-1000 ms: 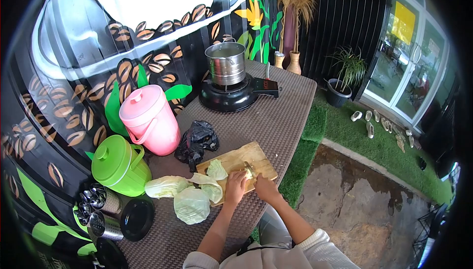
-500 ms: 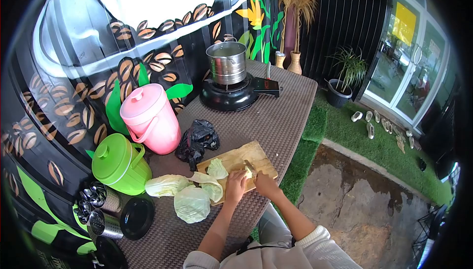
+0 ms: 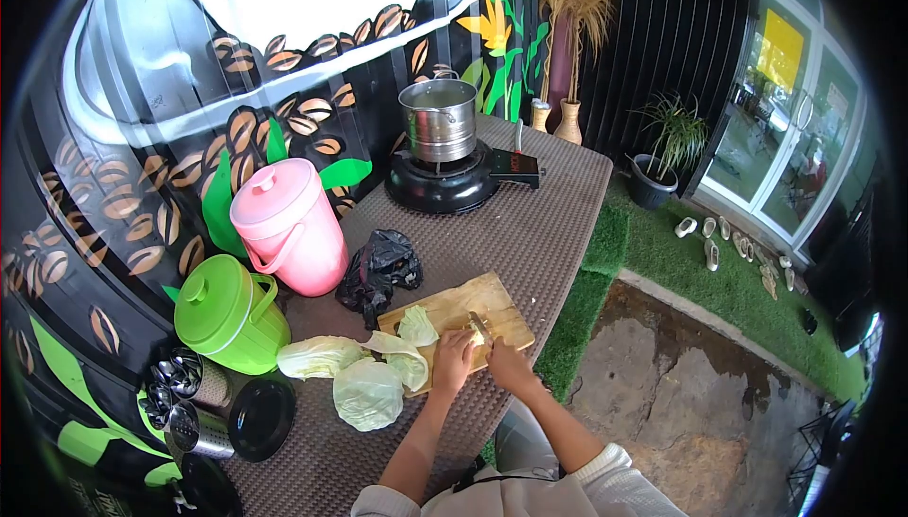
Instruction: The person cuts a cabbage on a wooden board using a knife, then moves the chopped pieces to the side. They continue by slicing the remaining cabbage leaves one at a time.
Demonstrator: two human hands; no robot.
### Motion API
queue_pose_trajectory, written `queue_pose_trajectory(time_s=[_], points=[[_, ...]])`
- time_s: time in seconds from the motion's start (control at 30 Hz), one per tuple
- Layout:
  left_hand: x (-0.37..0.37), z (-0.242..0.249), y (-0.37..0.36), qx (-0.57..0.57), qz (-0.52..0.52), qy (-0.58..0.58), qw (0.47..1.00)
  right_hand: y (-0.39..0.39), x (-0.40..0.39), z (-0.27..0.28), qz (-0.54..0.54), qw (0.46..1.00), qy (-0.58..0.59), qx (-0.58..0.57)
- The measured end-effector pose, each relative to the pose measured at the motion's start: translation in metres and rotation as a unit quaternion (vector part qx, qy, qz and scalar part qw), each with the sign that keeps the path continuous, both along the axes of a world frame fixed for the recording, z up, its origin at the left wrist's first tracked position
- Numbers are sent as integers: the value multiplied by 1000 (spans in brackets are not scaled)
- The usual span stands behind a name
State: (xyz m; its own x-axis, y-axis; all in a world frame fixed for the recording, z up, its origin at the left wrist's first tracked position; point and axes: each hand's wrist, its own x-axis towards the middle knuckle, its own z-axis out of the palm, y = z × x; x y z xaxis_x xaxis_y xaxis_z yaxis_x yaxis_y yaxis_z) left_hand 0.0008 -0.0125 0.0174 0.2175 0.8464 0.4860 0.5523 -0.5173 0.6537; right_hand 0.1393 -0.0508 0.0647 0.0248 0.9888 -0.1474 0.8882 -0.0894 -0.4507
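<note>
On the wooden cutting board (image 3: 501, 297), my right hand (image 3: 511, 369) is closed around a knife (image 3: 480, 324), its blade pointing away from me. Close to the blade, my left hand (image 3: 454, 358) presses its fingers down on a small piece of pale cabbage (image 3: 478, 338), which they partly hide. A loose cabbage leaf (image 3: 417, 326) lies on the board's left side. Left of the board sits a round cabbage head (image 3: 368, 394), with more leaves beside it: one long leaf (image 3: 323, 358) and another leaf (image 3: 407, 367) overlapping the board's edge.
A crumpled black plastic bag (image 3: 378, 273) lies behind the board. Further back, a metal pot (image 3: 439, 125) stands on a black stove (image 3: 445, 186). Pink (image 3: 293, 233) and green (image 3: 236, 323) lidded jugs, a black plate (image 3: 262, 420) and cutlery holders (image 3: 200, 432) are at left.
My right hand and the knife have shifted slightly toward me along the cabbage piece. My left hand stays nearly in place; the cabbage head and leaves keep their positions.
</note>
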Motion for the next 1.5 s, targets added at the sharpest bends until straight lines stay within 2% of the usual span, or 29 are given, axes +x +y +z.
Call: queue_pose_trajectory(time_s=[0.07,0.13,0.33,0.5,0.57,0.6,0.67,0.8,0.87,0.97,1.03,1.13,1.23,1.5], points=[[0,-2,0,9,12,12,1000,-10,-12,-9,-14,1000,5,2],[-1,0,0,16,8,2,1000,-15,-20,-22,-77,996,42,-2],[-1,-4,1,19,4,7,1000,15,-7,-13,-25,999,23,5],[1,-6,0,30,24,34,999,2,-4,-1,2,999,35,-12],[6,-1,-4,-82,61,-77,992,-14,-14,-17,-48,998,30,28],[4,0,-4,-83,62,-77,992,-14,-18,-16,-47,998,30,27],[0,2,-3,-14,34,-7,999,-17,-22,-14,-80,994,58,-40],[1,-5,-2,-24,28,-11,999,3,-11,-17,-58,997,45,-13],[0,-8,0,7,19,21,1000,13,-2,-10,-5,999,37,5],[0,-4,0,50,21,21,998,19,3,5,13,999,21,-36],[1,-5,0,45,23,7,999,15,2,5,22,998,9,-59],[2,-12,0,33,29,-16,999,-4,-10,-3,4,1000,16,-18],[0,-8,0,31,31,-18,999,-12,-25,-23,-79,996,27,-6],[1,-9,1,17,22,-23,999,10,-14,-25,-24,999,-6,23]])
